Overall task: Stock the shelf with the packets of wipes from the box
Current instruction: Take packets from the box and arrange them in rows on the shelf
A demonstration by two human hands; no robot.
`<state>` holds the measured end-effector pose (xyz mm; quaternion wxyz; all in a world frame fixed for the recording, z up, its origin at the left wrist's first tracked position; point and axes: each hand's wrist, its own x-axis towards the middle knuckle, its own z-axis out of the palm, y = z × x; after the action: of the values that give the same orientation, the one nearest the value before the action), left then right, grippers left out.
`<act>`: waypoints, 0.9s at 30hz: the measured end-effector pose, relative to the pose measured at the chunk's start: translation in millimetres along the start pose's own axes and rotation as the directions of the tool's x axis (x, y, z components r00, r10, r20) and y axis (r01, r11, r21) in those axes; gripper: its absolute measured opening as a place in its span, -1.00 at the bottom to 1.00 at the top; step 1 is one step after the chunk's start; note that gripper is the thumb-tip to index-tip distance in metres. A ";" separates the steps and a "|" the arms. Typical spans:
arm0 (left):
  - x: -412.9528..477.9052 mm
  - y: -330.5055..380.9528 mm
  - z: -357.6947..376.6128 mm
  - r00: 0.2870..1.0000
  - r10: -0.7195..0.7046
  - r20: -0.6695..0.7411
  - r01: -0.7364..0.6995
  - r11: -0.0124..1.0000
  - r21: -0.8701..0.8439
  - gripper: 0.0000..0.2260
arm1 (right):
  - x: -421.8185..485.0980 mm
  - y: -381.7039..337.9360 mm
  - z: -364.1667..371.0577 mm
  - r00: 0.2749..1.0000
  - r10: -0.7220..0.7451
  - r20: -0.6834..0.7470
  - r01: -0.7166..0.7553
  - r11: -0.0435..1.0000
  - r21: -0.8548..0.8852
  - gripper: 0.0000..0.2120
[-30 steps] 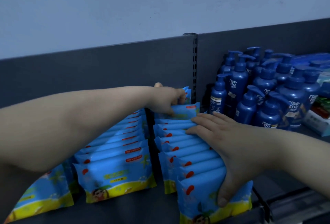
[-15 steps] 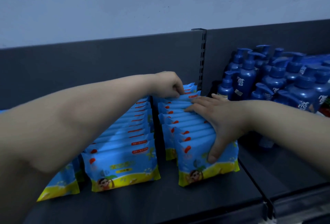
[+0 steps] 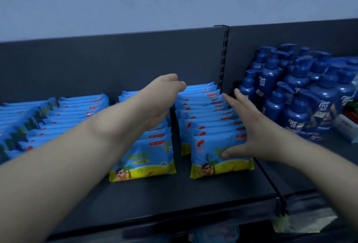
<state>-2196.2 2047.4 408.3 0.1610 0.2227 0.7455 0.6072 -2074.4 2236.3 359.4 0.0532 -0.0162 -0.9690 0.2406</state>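
My left hand (image 3: 166, 91) has let go and lifted, loosely curled and empty, while my right hand (image 3: 253, 128) stays spread flat against the rightmost row of wipes (image 3: 205, 124) on the shelf (image 3: 174, 200), which now looks squared up.

Single head-worn wide-angle view. Faces forward, tilted down onto shelf (image 3: 193, 194). Near range; wall (image 3: 174, 0) fills top.

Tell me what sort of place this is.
Most likely a shop, being stocked: a dark metal shelf with a slotted post, rows of identical wipes packets faced forward, and a crowd of matching blue pump bottles beside them.
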 end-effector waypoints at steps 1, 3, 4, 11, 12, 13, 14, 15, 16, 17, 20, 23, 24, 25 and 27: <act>-8.5 -2.7 3.3 1.000 0.015 -0.017 -0.015 0.999 -0.033 -0.50 | -5.9 3.8 6.8 0.998 0.018 -0.057 -0.012 0.994 0.111 0.25; -27.1 -9.8 14.7 0.996 0.065 -0.065 -0.063 0.998 0.029 -0.48 | -14.0 8.6 16.0 0.990 0.063 -0.124 -0.025 0.956 0.292 0.24; -37.5 -14.8 22.6 0.992 0.098 -0.076 -0.092 0.993 0.068 -0.45 | -17.2 9.2 18.8 0.987 0.085 -0.136 -0.030 0.932 0.361 0.23; -84.7 -64.5 81.4 0.965 0.238 -0.108 -0.201 0.940 0.276 -0.08 | -23.9 17.5 34.6 0.970 0.202 -0.138 -0.092 0.824 0.560 0.24; -86.5 -66.8 87.0 0.969 0.217 -0.117 -0.177 0.943 0.280 -0.04 | -24.3 17.1 34.2 0.971 0.208 -0.119 -0.103 0.810 0.577 0.22; -86.4 -69.6 90.5 0.973 0.193 -0.125 -0.151 0.947 0.283 0.00 | -24.3 18.0 33.5 0.972 0.211 -0.101 -0.112 0.801 0.589 0.21; -84.8 -70.9 92.7 0.975 0.173 -0.137 -0.129 0.950 0.284 0.04 | -23.8 19.3 33.0 0.974 0.208 -0.084 -0.117 0.789 0.603 0.20; -81.5 -73.5 93.1 0.974 0.160 -0.158 -0.111 0.954 0.279 0.08 | -22.5 19.7 32.7 0.978 0.201 -0.064 -0.119 0.778 0.617 0.20; -77.2 -76.2 92.9 0.973 0.150 -0.177 -0.100 0.960 0.261 0.11 | -20.8 21.2 32.5 0.980 0.193 -0.045 -0.120 0.758 0.641 0.21; -73.1 -77.9 91.8 0.972 0.132 -0.195 -0.088 0.972 0.220 0.14 | -19.1 22.1 31.9 0.983 0.184 -0.020 -0.123 0.729 0.673 0.22; -67.9 -80.0 88.3 0.979 0.057 -0.198 -0.059 0.998 -0.009 0.15 | -12.5 25.3 33.4 0.997 0.077 0.027 -0.072 0.672 0.737 -0.01; -68.5 -82.3 86.4 0.976 0.083 -0.204 -0.100 0.992 -0.076 0.07 | -7.6 23.5 37.3 1.000 0.013 -0.015 0.003 0.658 0.753 -0.12; -67.8 -83.4 85.8 0.972 0.092 -0.216 -0.112 0.990 -0.082 0.06 | -5.8 24.3 38.3 0.999 0.010 -0.031 0.017 0.651 0.759 -0.10; -66.5 -85.2 84.6 0.969 0.100 -0.226 -0.122 0.989 -0.087 0.04 | -4.3 24.8 39.1 0.999 0.005 -0.045 0.031 0.648 0.761 -0.08; -62.7 -90.3 83.6 0.966 0.098 -0.239 -0.123 0.988 -0.093 -0.01 | -3.1 26.3 39.9 0.999 -0.002 -0.053 0.041 0.652 0.757 -0.03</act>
<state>-2112.6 2069.3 300.6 0.0497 0.1822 0.7121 0.6761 -2075.6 2240.8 311.7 0.0808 0.0133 -0.7791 0.6215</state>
